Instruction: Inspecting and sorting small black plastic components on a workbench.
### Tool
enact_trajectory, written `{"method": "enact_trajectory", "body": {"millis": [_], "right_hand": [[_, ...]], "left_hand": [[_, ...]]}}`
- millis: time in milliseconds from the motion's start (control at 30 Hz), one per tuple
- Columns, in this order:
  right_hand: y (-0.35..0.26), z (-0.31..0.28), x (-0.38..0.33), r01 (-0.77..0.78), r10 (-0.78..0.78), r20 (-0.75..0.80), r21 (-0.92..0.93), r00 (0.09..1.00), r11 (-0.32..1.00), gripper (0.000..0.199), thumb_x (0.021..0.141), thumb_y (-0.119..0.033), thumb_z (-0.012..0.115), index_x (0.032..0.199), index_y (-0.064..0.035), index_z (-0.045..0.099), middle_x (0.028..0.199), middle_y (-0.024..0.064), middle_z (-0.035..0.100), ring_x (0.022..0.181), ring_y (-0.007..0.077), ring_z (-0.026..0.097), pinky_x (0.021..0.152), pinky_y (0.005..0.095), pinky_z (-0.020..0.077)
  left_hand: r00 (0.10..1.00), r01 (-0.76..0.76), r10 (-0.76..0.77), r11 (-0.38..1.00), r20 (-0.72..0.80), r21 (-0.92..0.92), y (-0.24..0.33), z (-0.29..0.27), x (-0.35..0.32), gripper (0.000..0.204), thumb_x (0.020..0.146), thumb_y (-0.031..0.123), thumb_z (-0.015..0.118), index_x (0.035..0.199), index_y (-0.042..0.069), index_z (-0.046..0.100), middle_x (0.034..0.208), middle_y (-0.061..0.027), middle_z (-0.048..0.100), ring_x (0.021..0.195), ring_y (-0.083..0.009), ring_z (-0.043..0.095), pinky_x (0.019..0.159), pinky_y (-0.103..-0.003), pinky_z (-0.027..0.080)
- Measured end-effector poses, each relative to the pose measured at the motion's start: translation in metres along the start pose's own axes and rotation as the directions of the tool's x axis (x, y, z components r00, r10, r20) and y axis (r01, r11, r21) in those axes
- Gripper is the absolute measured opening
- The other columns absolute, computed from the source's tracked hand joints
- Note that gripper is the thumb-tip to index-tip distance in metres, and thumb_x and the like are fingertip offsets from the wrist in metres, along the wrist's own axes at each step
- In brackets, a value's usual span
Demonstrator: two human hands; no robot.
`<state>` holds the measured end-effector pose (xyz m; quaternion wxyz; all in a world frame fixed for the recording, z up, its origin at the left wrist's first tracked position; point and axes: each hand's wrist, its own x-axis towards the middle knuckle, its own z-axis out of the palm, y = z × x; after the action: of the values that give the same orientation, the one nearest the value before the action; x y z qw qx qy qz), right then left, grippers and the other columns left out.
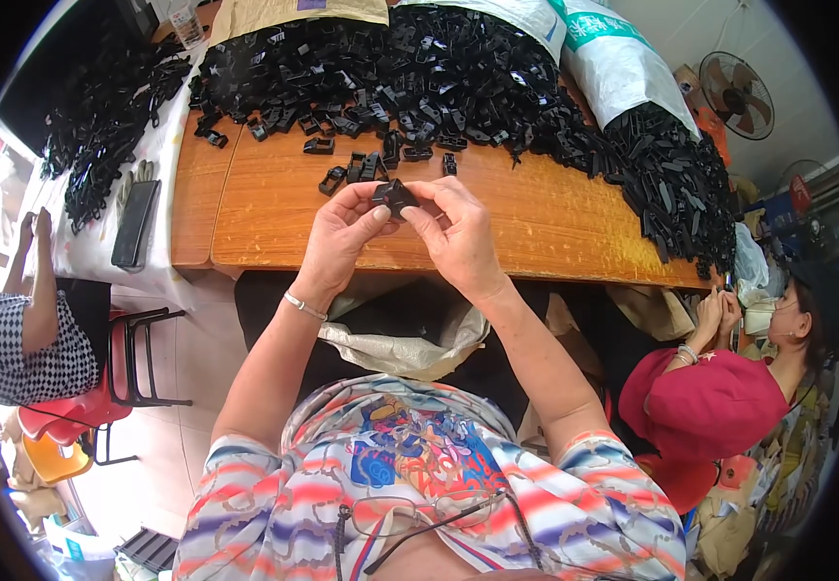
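Between the fingertips of both hands is a small black plastic part (395, 197), held just over the table's near edge. My left hand (344, 225) pinches it from the left, thumb in front. From the other side my right hand (458, 228) grips it with thumb and fingers. The fingers cover much of the part, so its exact shape is hard to make out. Just beyond my left hand, several similar black plastic parts (365, 167) lie loose on the wooden table (289, 208). A large heap of such parts (323, 73) covers the table's far side.
An open white woven sack (395, 356) sits at my lap. Slimmer black pieces (657, 179) spill from a white and green sack (623, 73) at right. Co-workers sit on both sides, one in a red top (705, 402). A black wallet-like case (136, 223) lies left.
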<state>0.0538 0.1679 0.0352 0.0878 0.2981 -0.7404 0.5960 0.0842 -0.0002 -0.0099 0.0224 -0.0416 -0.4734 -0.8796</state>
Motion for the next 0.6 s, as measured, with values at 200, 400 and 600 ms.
{"method": "enact_trajectory", "body": {"millis": [200, 400, 600], "right_hand": [[0.004, -0.002, -0.003, 0.028, -0.027, 0.021, -0.051, 0.999, 0.998, 0.025, 0.08, 0.005, 0.07, 0.105, 0.0032, 0.066, 0.091, 0.0102, 0.06, 0.079, 0.0193, 0.063, 0.067, 0.0265, 0.0529], [0.008, 0.004, -0.009, 0.128, -0.134, -0.016, -0.19, 0.991, 0.973, 0.027, 0.077, 0.006, 0.071, 0.103, 0.0021, 0.064, 0.09, 0.0122, 0.059, 0.073, 0.0249, 0.062, 0.063, 0.031, 0.0518], [0.003, 0.014, -0.033, 0.131, -0.143, -0.043, -0.212, 0.989, 0.969, 0.026, 0.076, 0.0, 0.074, 0.096, -0.0014, 0.058, 0.083, 0.011, 0.058, 0.065, 0.023, 0.06, 0.057, 0.0317, 0.0497]], "left_hand": [[1.0, -0.016, 0.016, 0.997, -0.001, 0.08, 0.002, 0.002, -0.001, 0.031, 0.094, 0.004, 0.061, 0.124, 0.0, 0.057, 0.11, -0.0079, 0.066, 0.095, -0.0136, 0.065, 0.086, -0.028, 0.055], [0.994, -0.096, 0.107, 0.964, -0.035, 0.247, 0.005, 0.022, -0.009, 0.033, 0.093, 0.005, 0.063, 0.124, -0.002, 0.057, 0.11, -0.0053, 0.065, 0.095, -0.0102, 0.063, 0.086, -0.024, 0.052], [0.962, -0.125, 0.268, 0.609, -0.055, 0.783, 0.01, 0.037, -0.026, 0.015, 0.094, 0.012, 0.058, 0.1, -0.002, 0.059, 0.077, -0.0138, 0.064, 0.071, -0.0222, 0.064, 0.065, -0.032, 0.05]]}}
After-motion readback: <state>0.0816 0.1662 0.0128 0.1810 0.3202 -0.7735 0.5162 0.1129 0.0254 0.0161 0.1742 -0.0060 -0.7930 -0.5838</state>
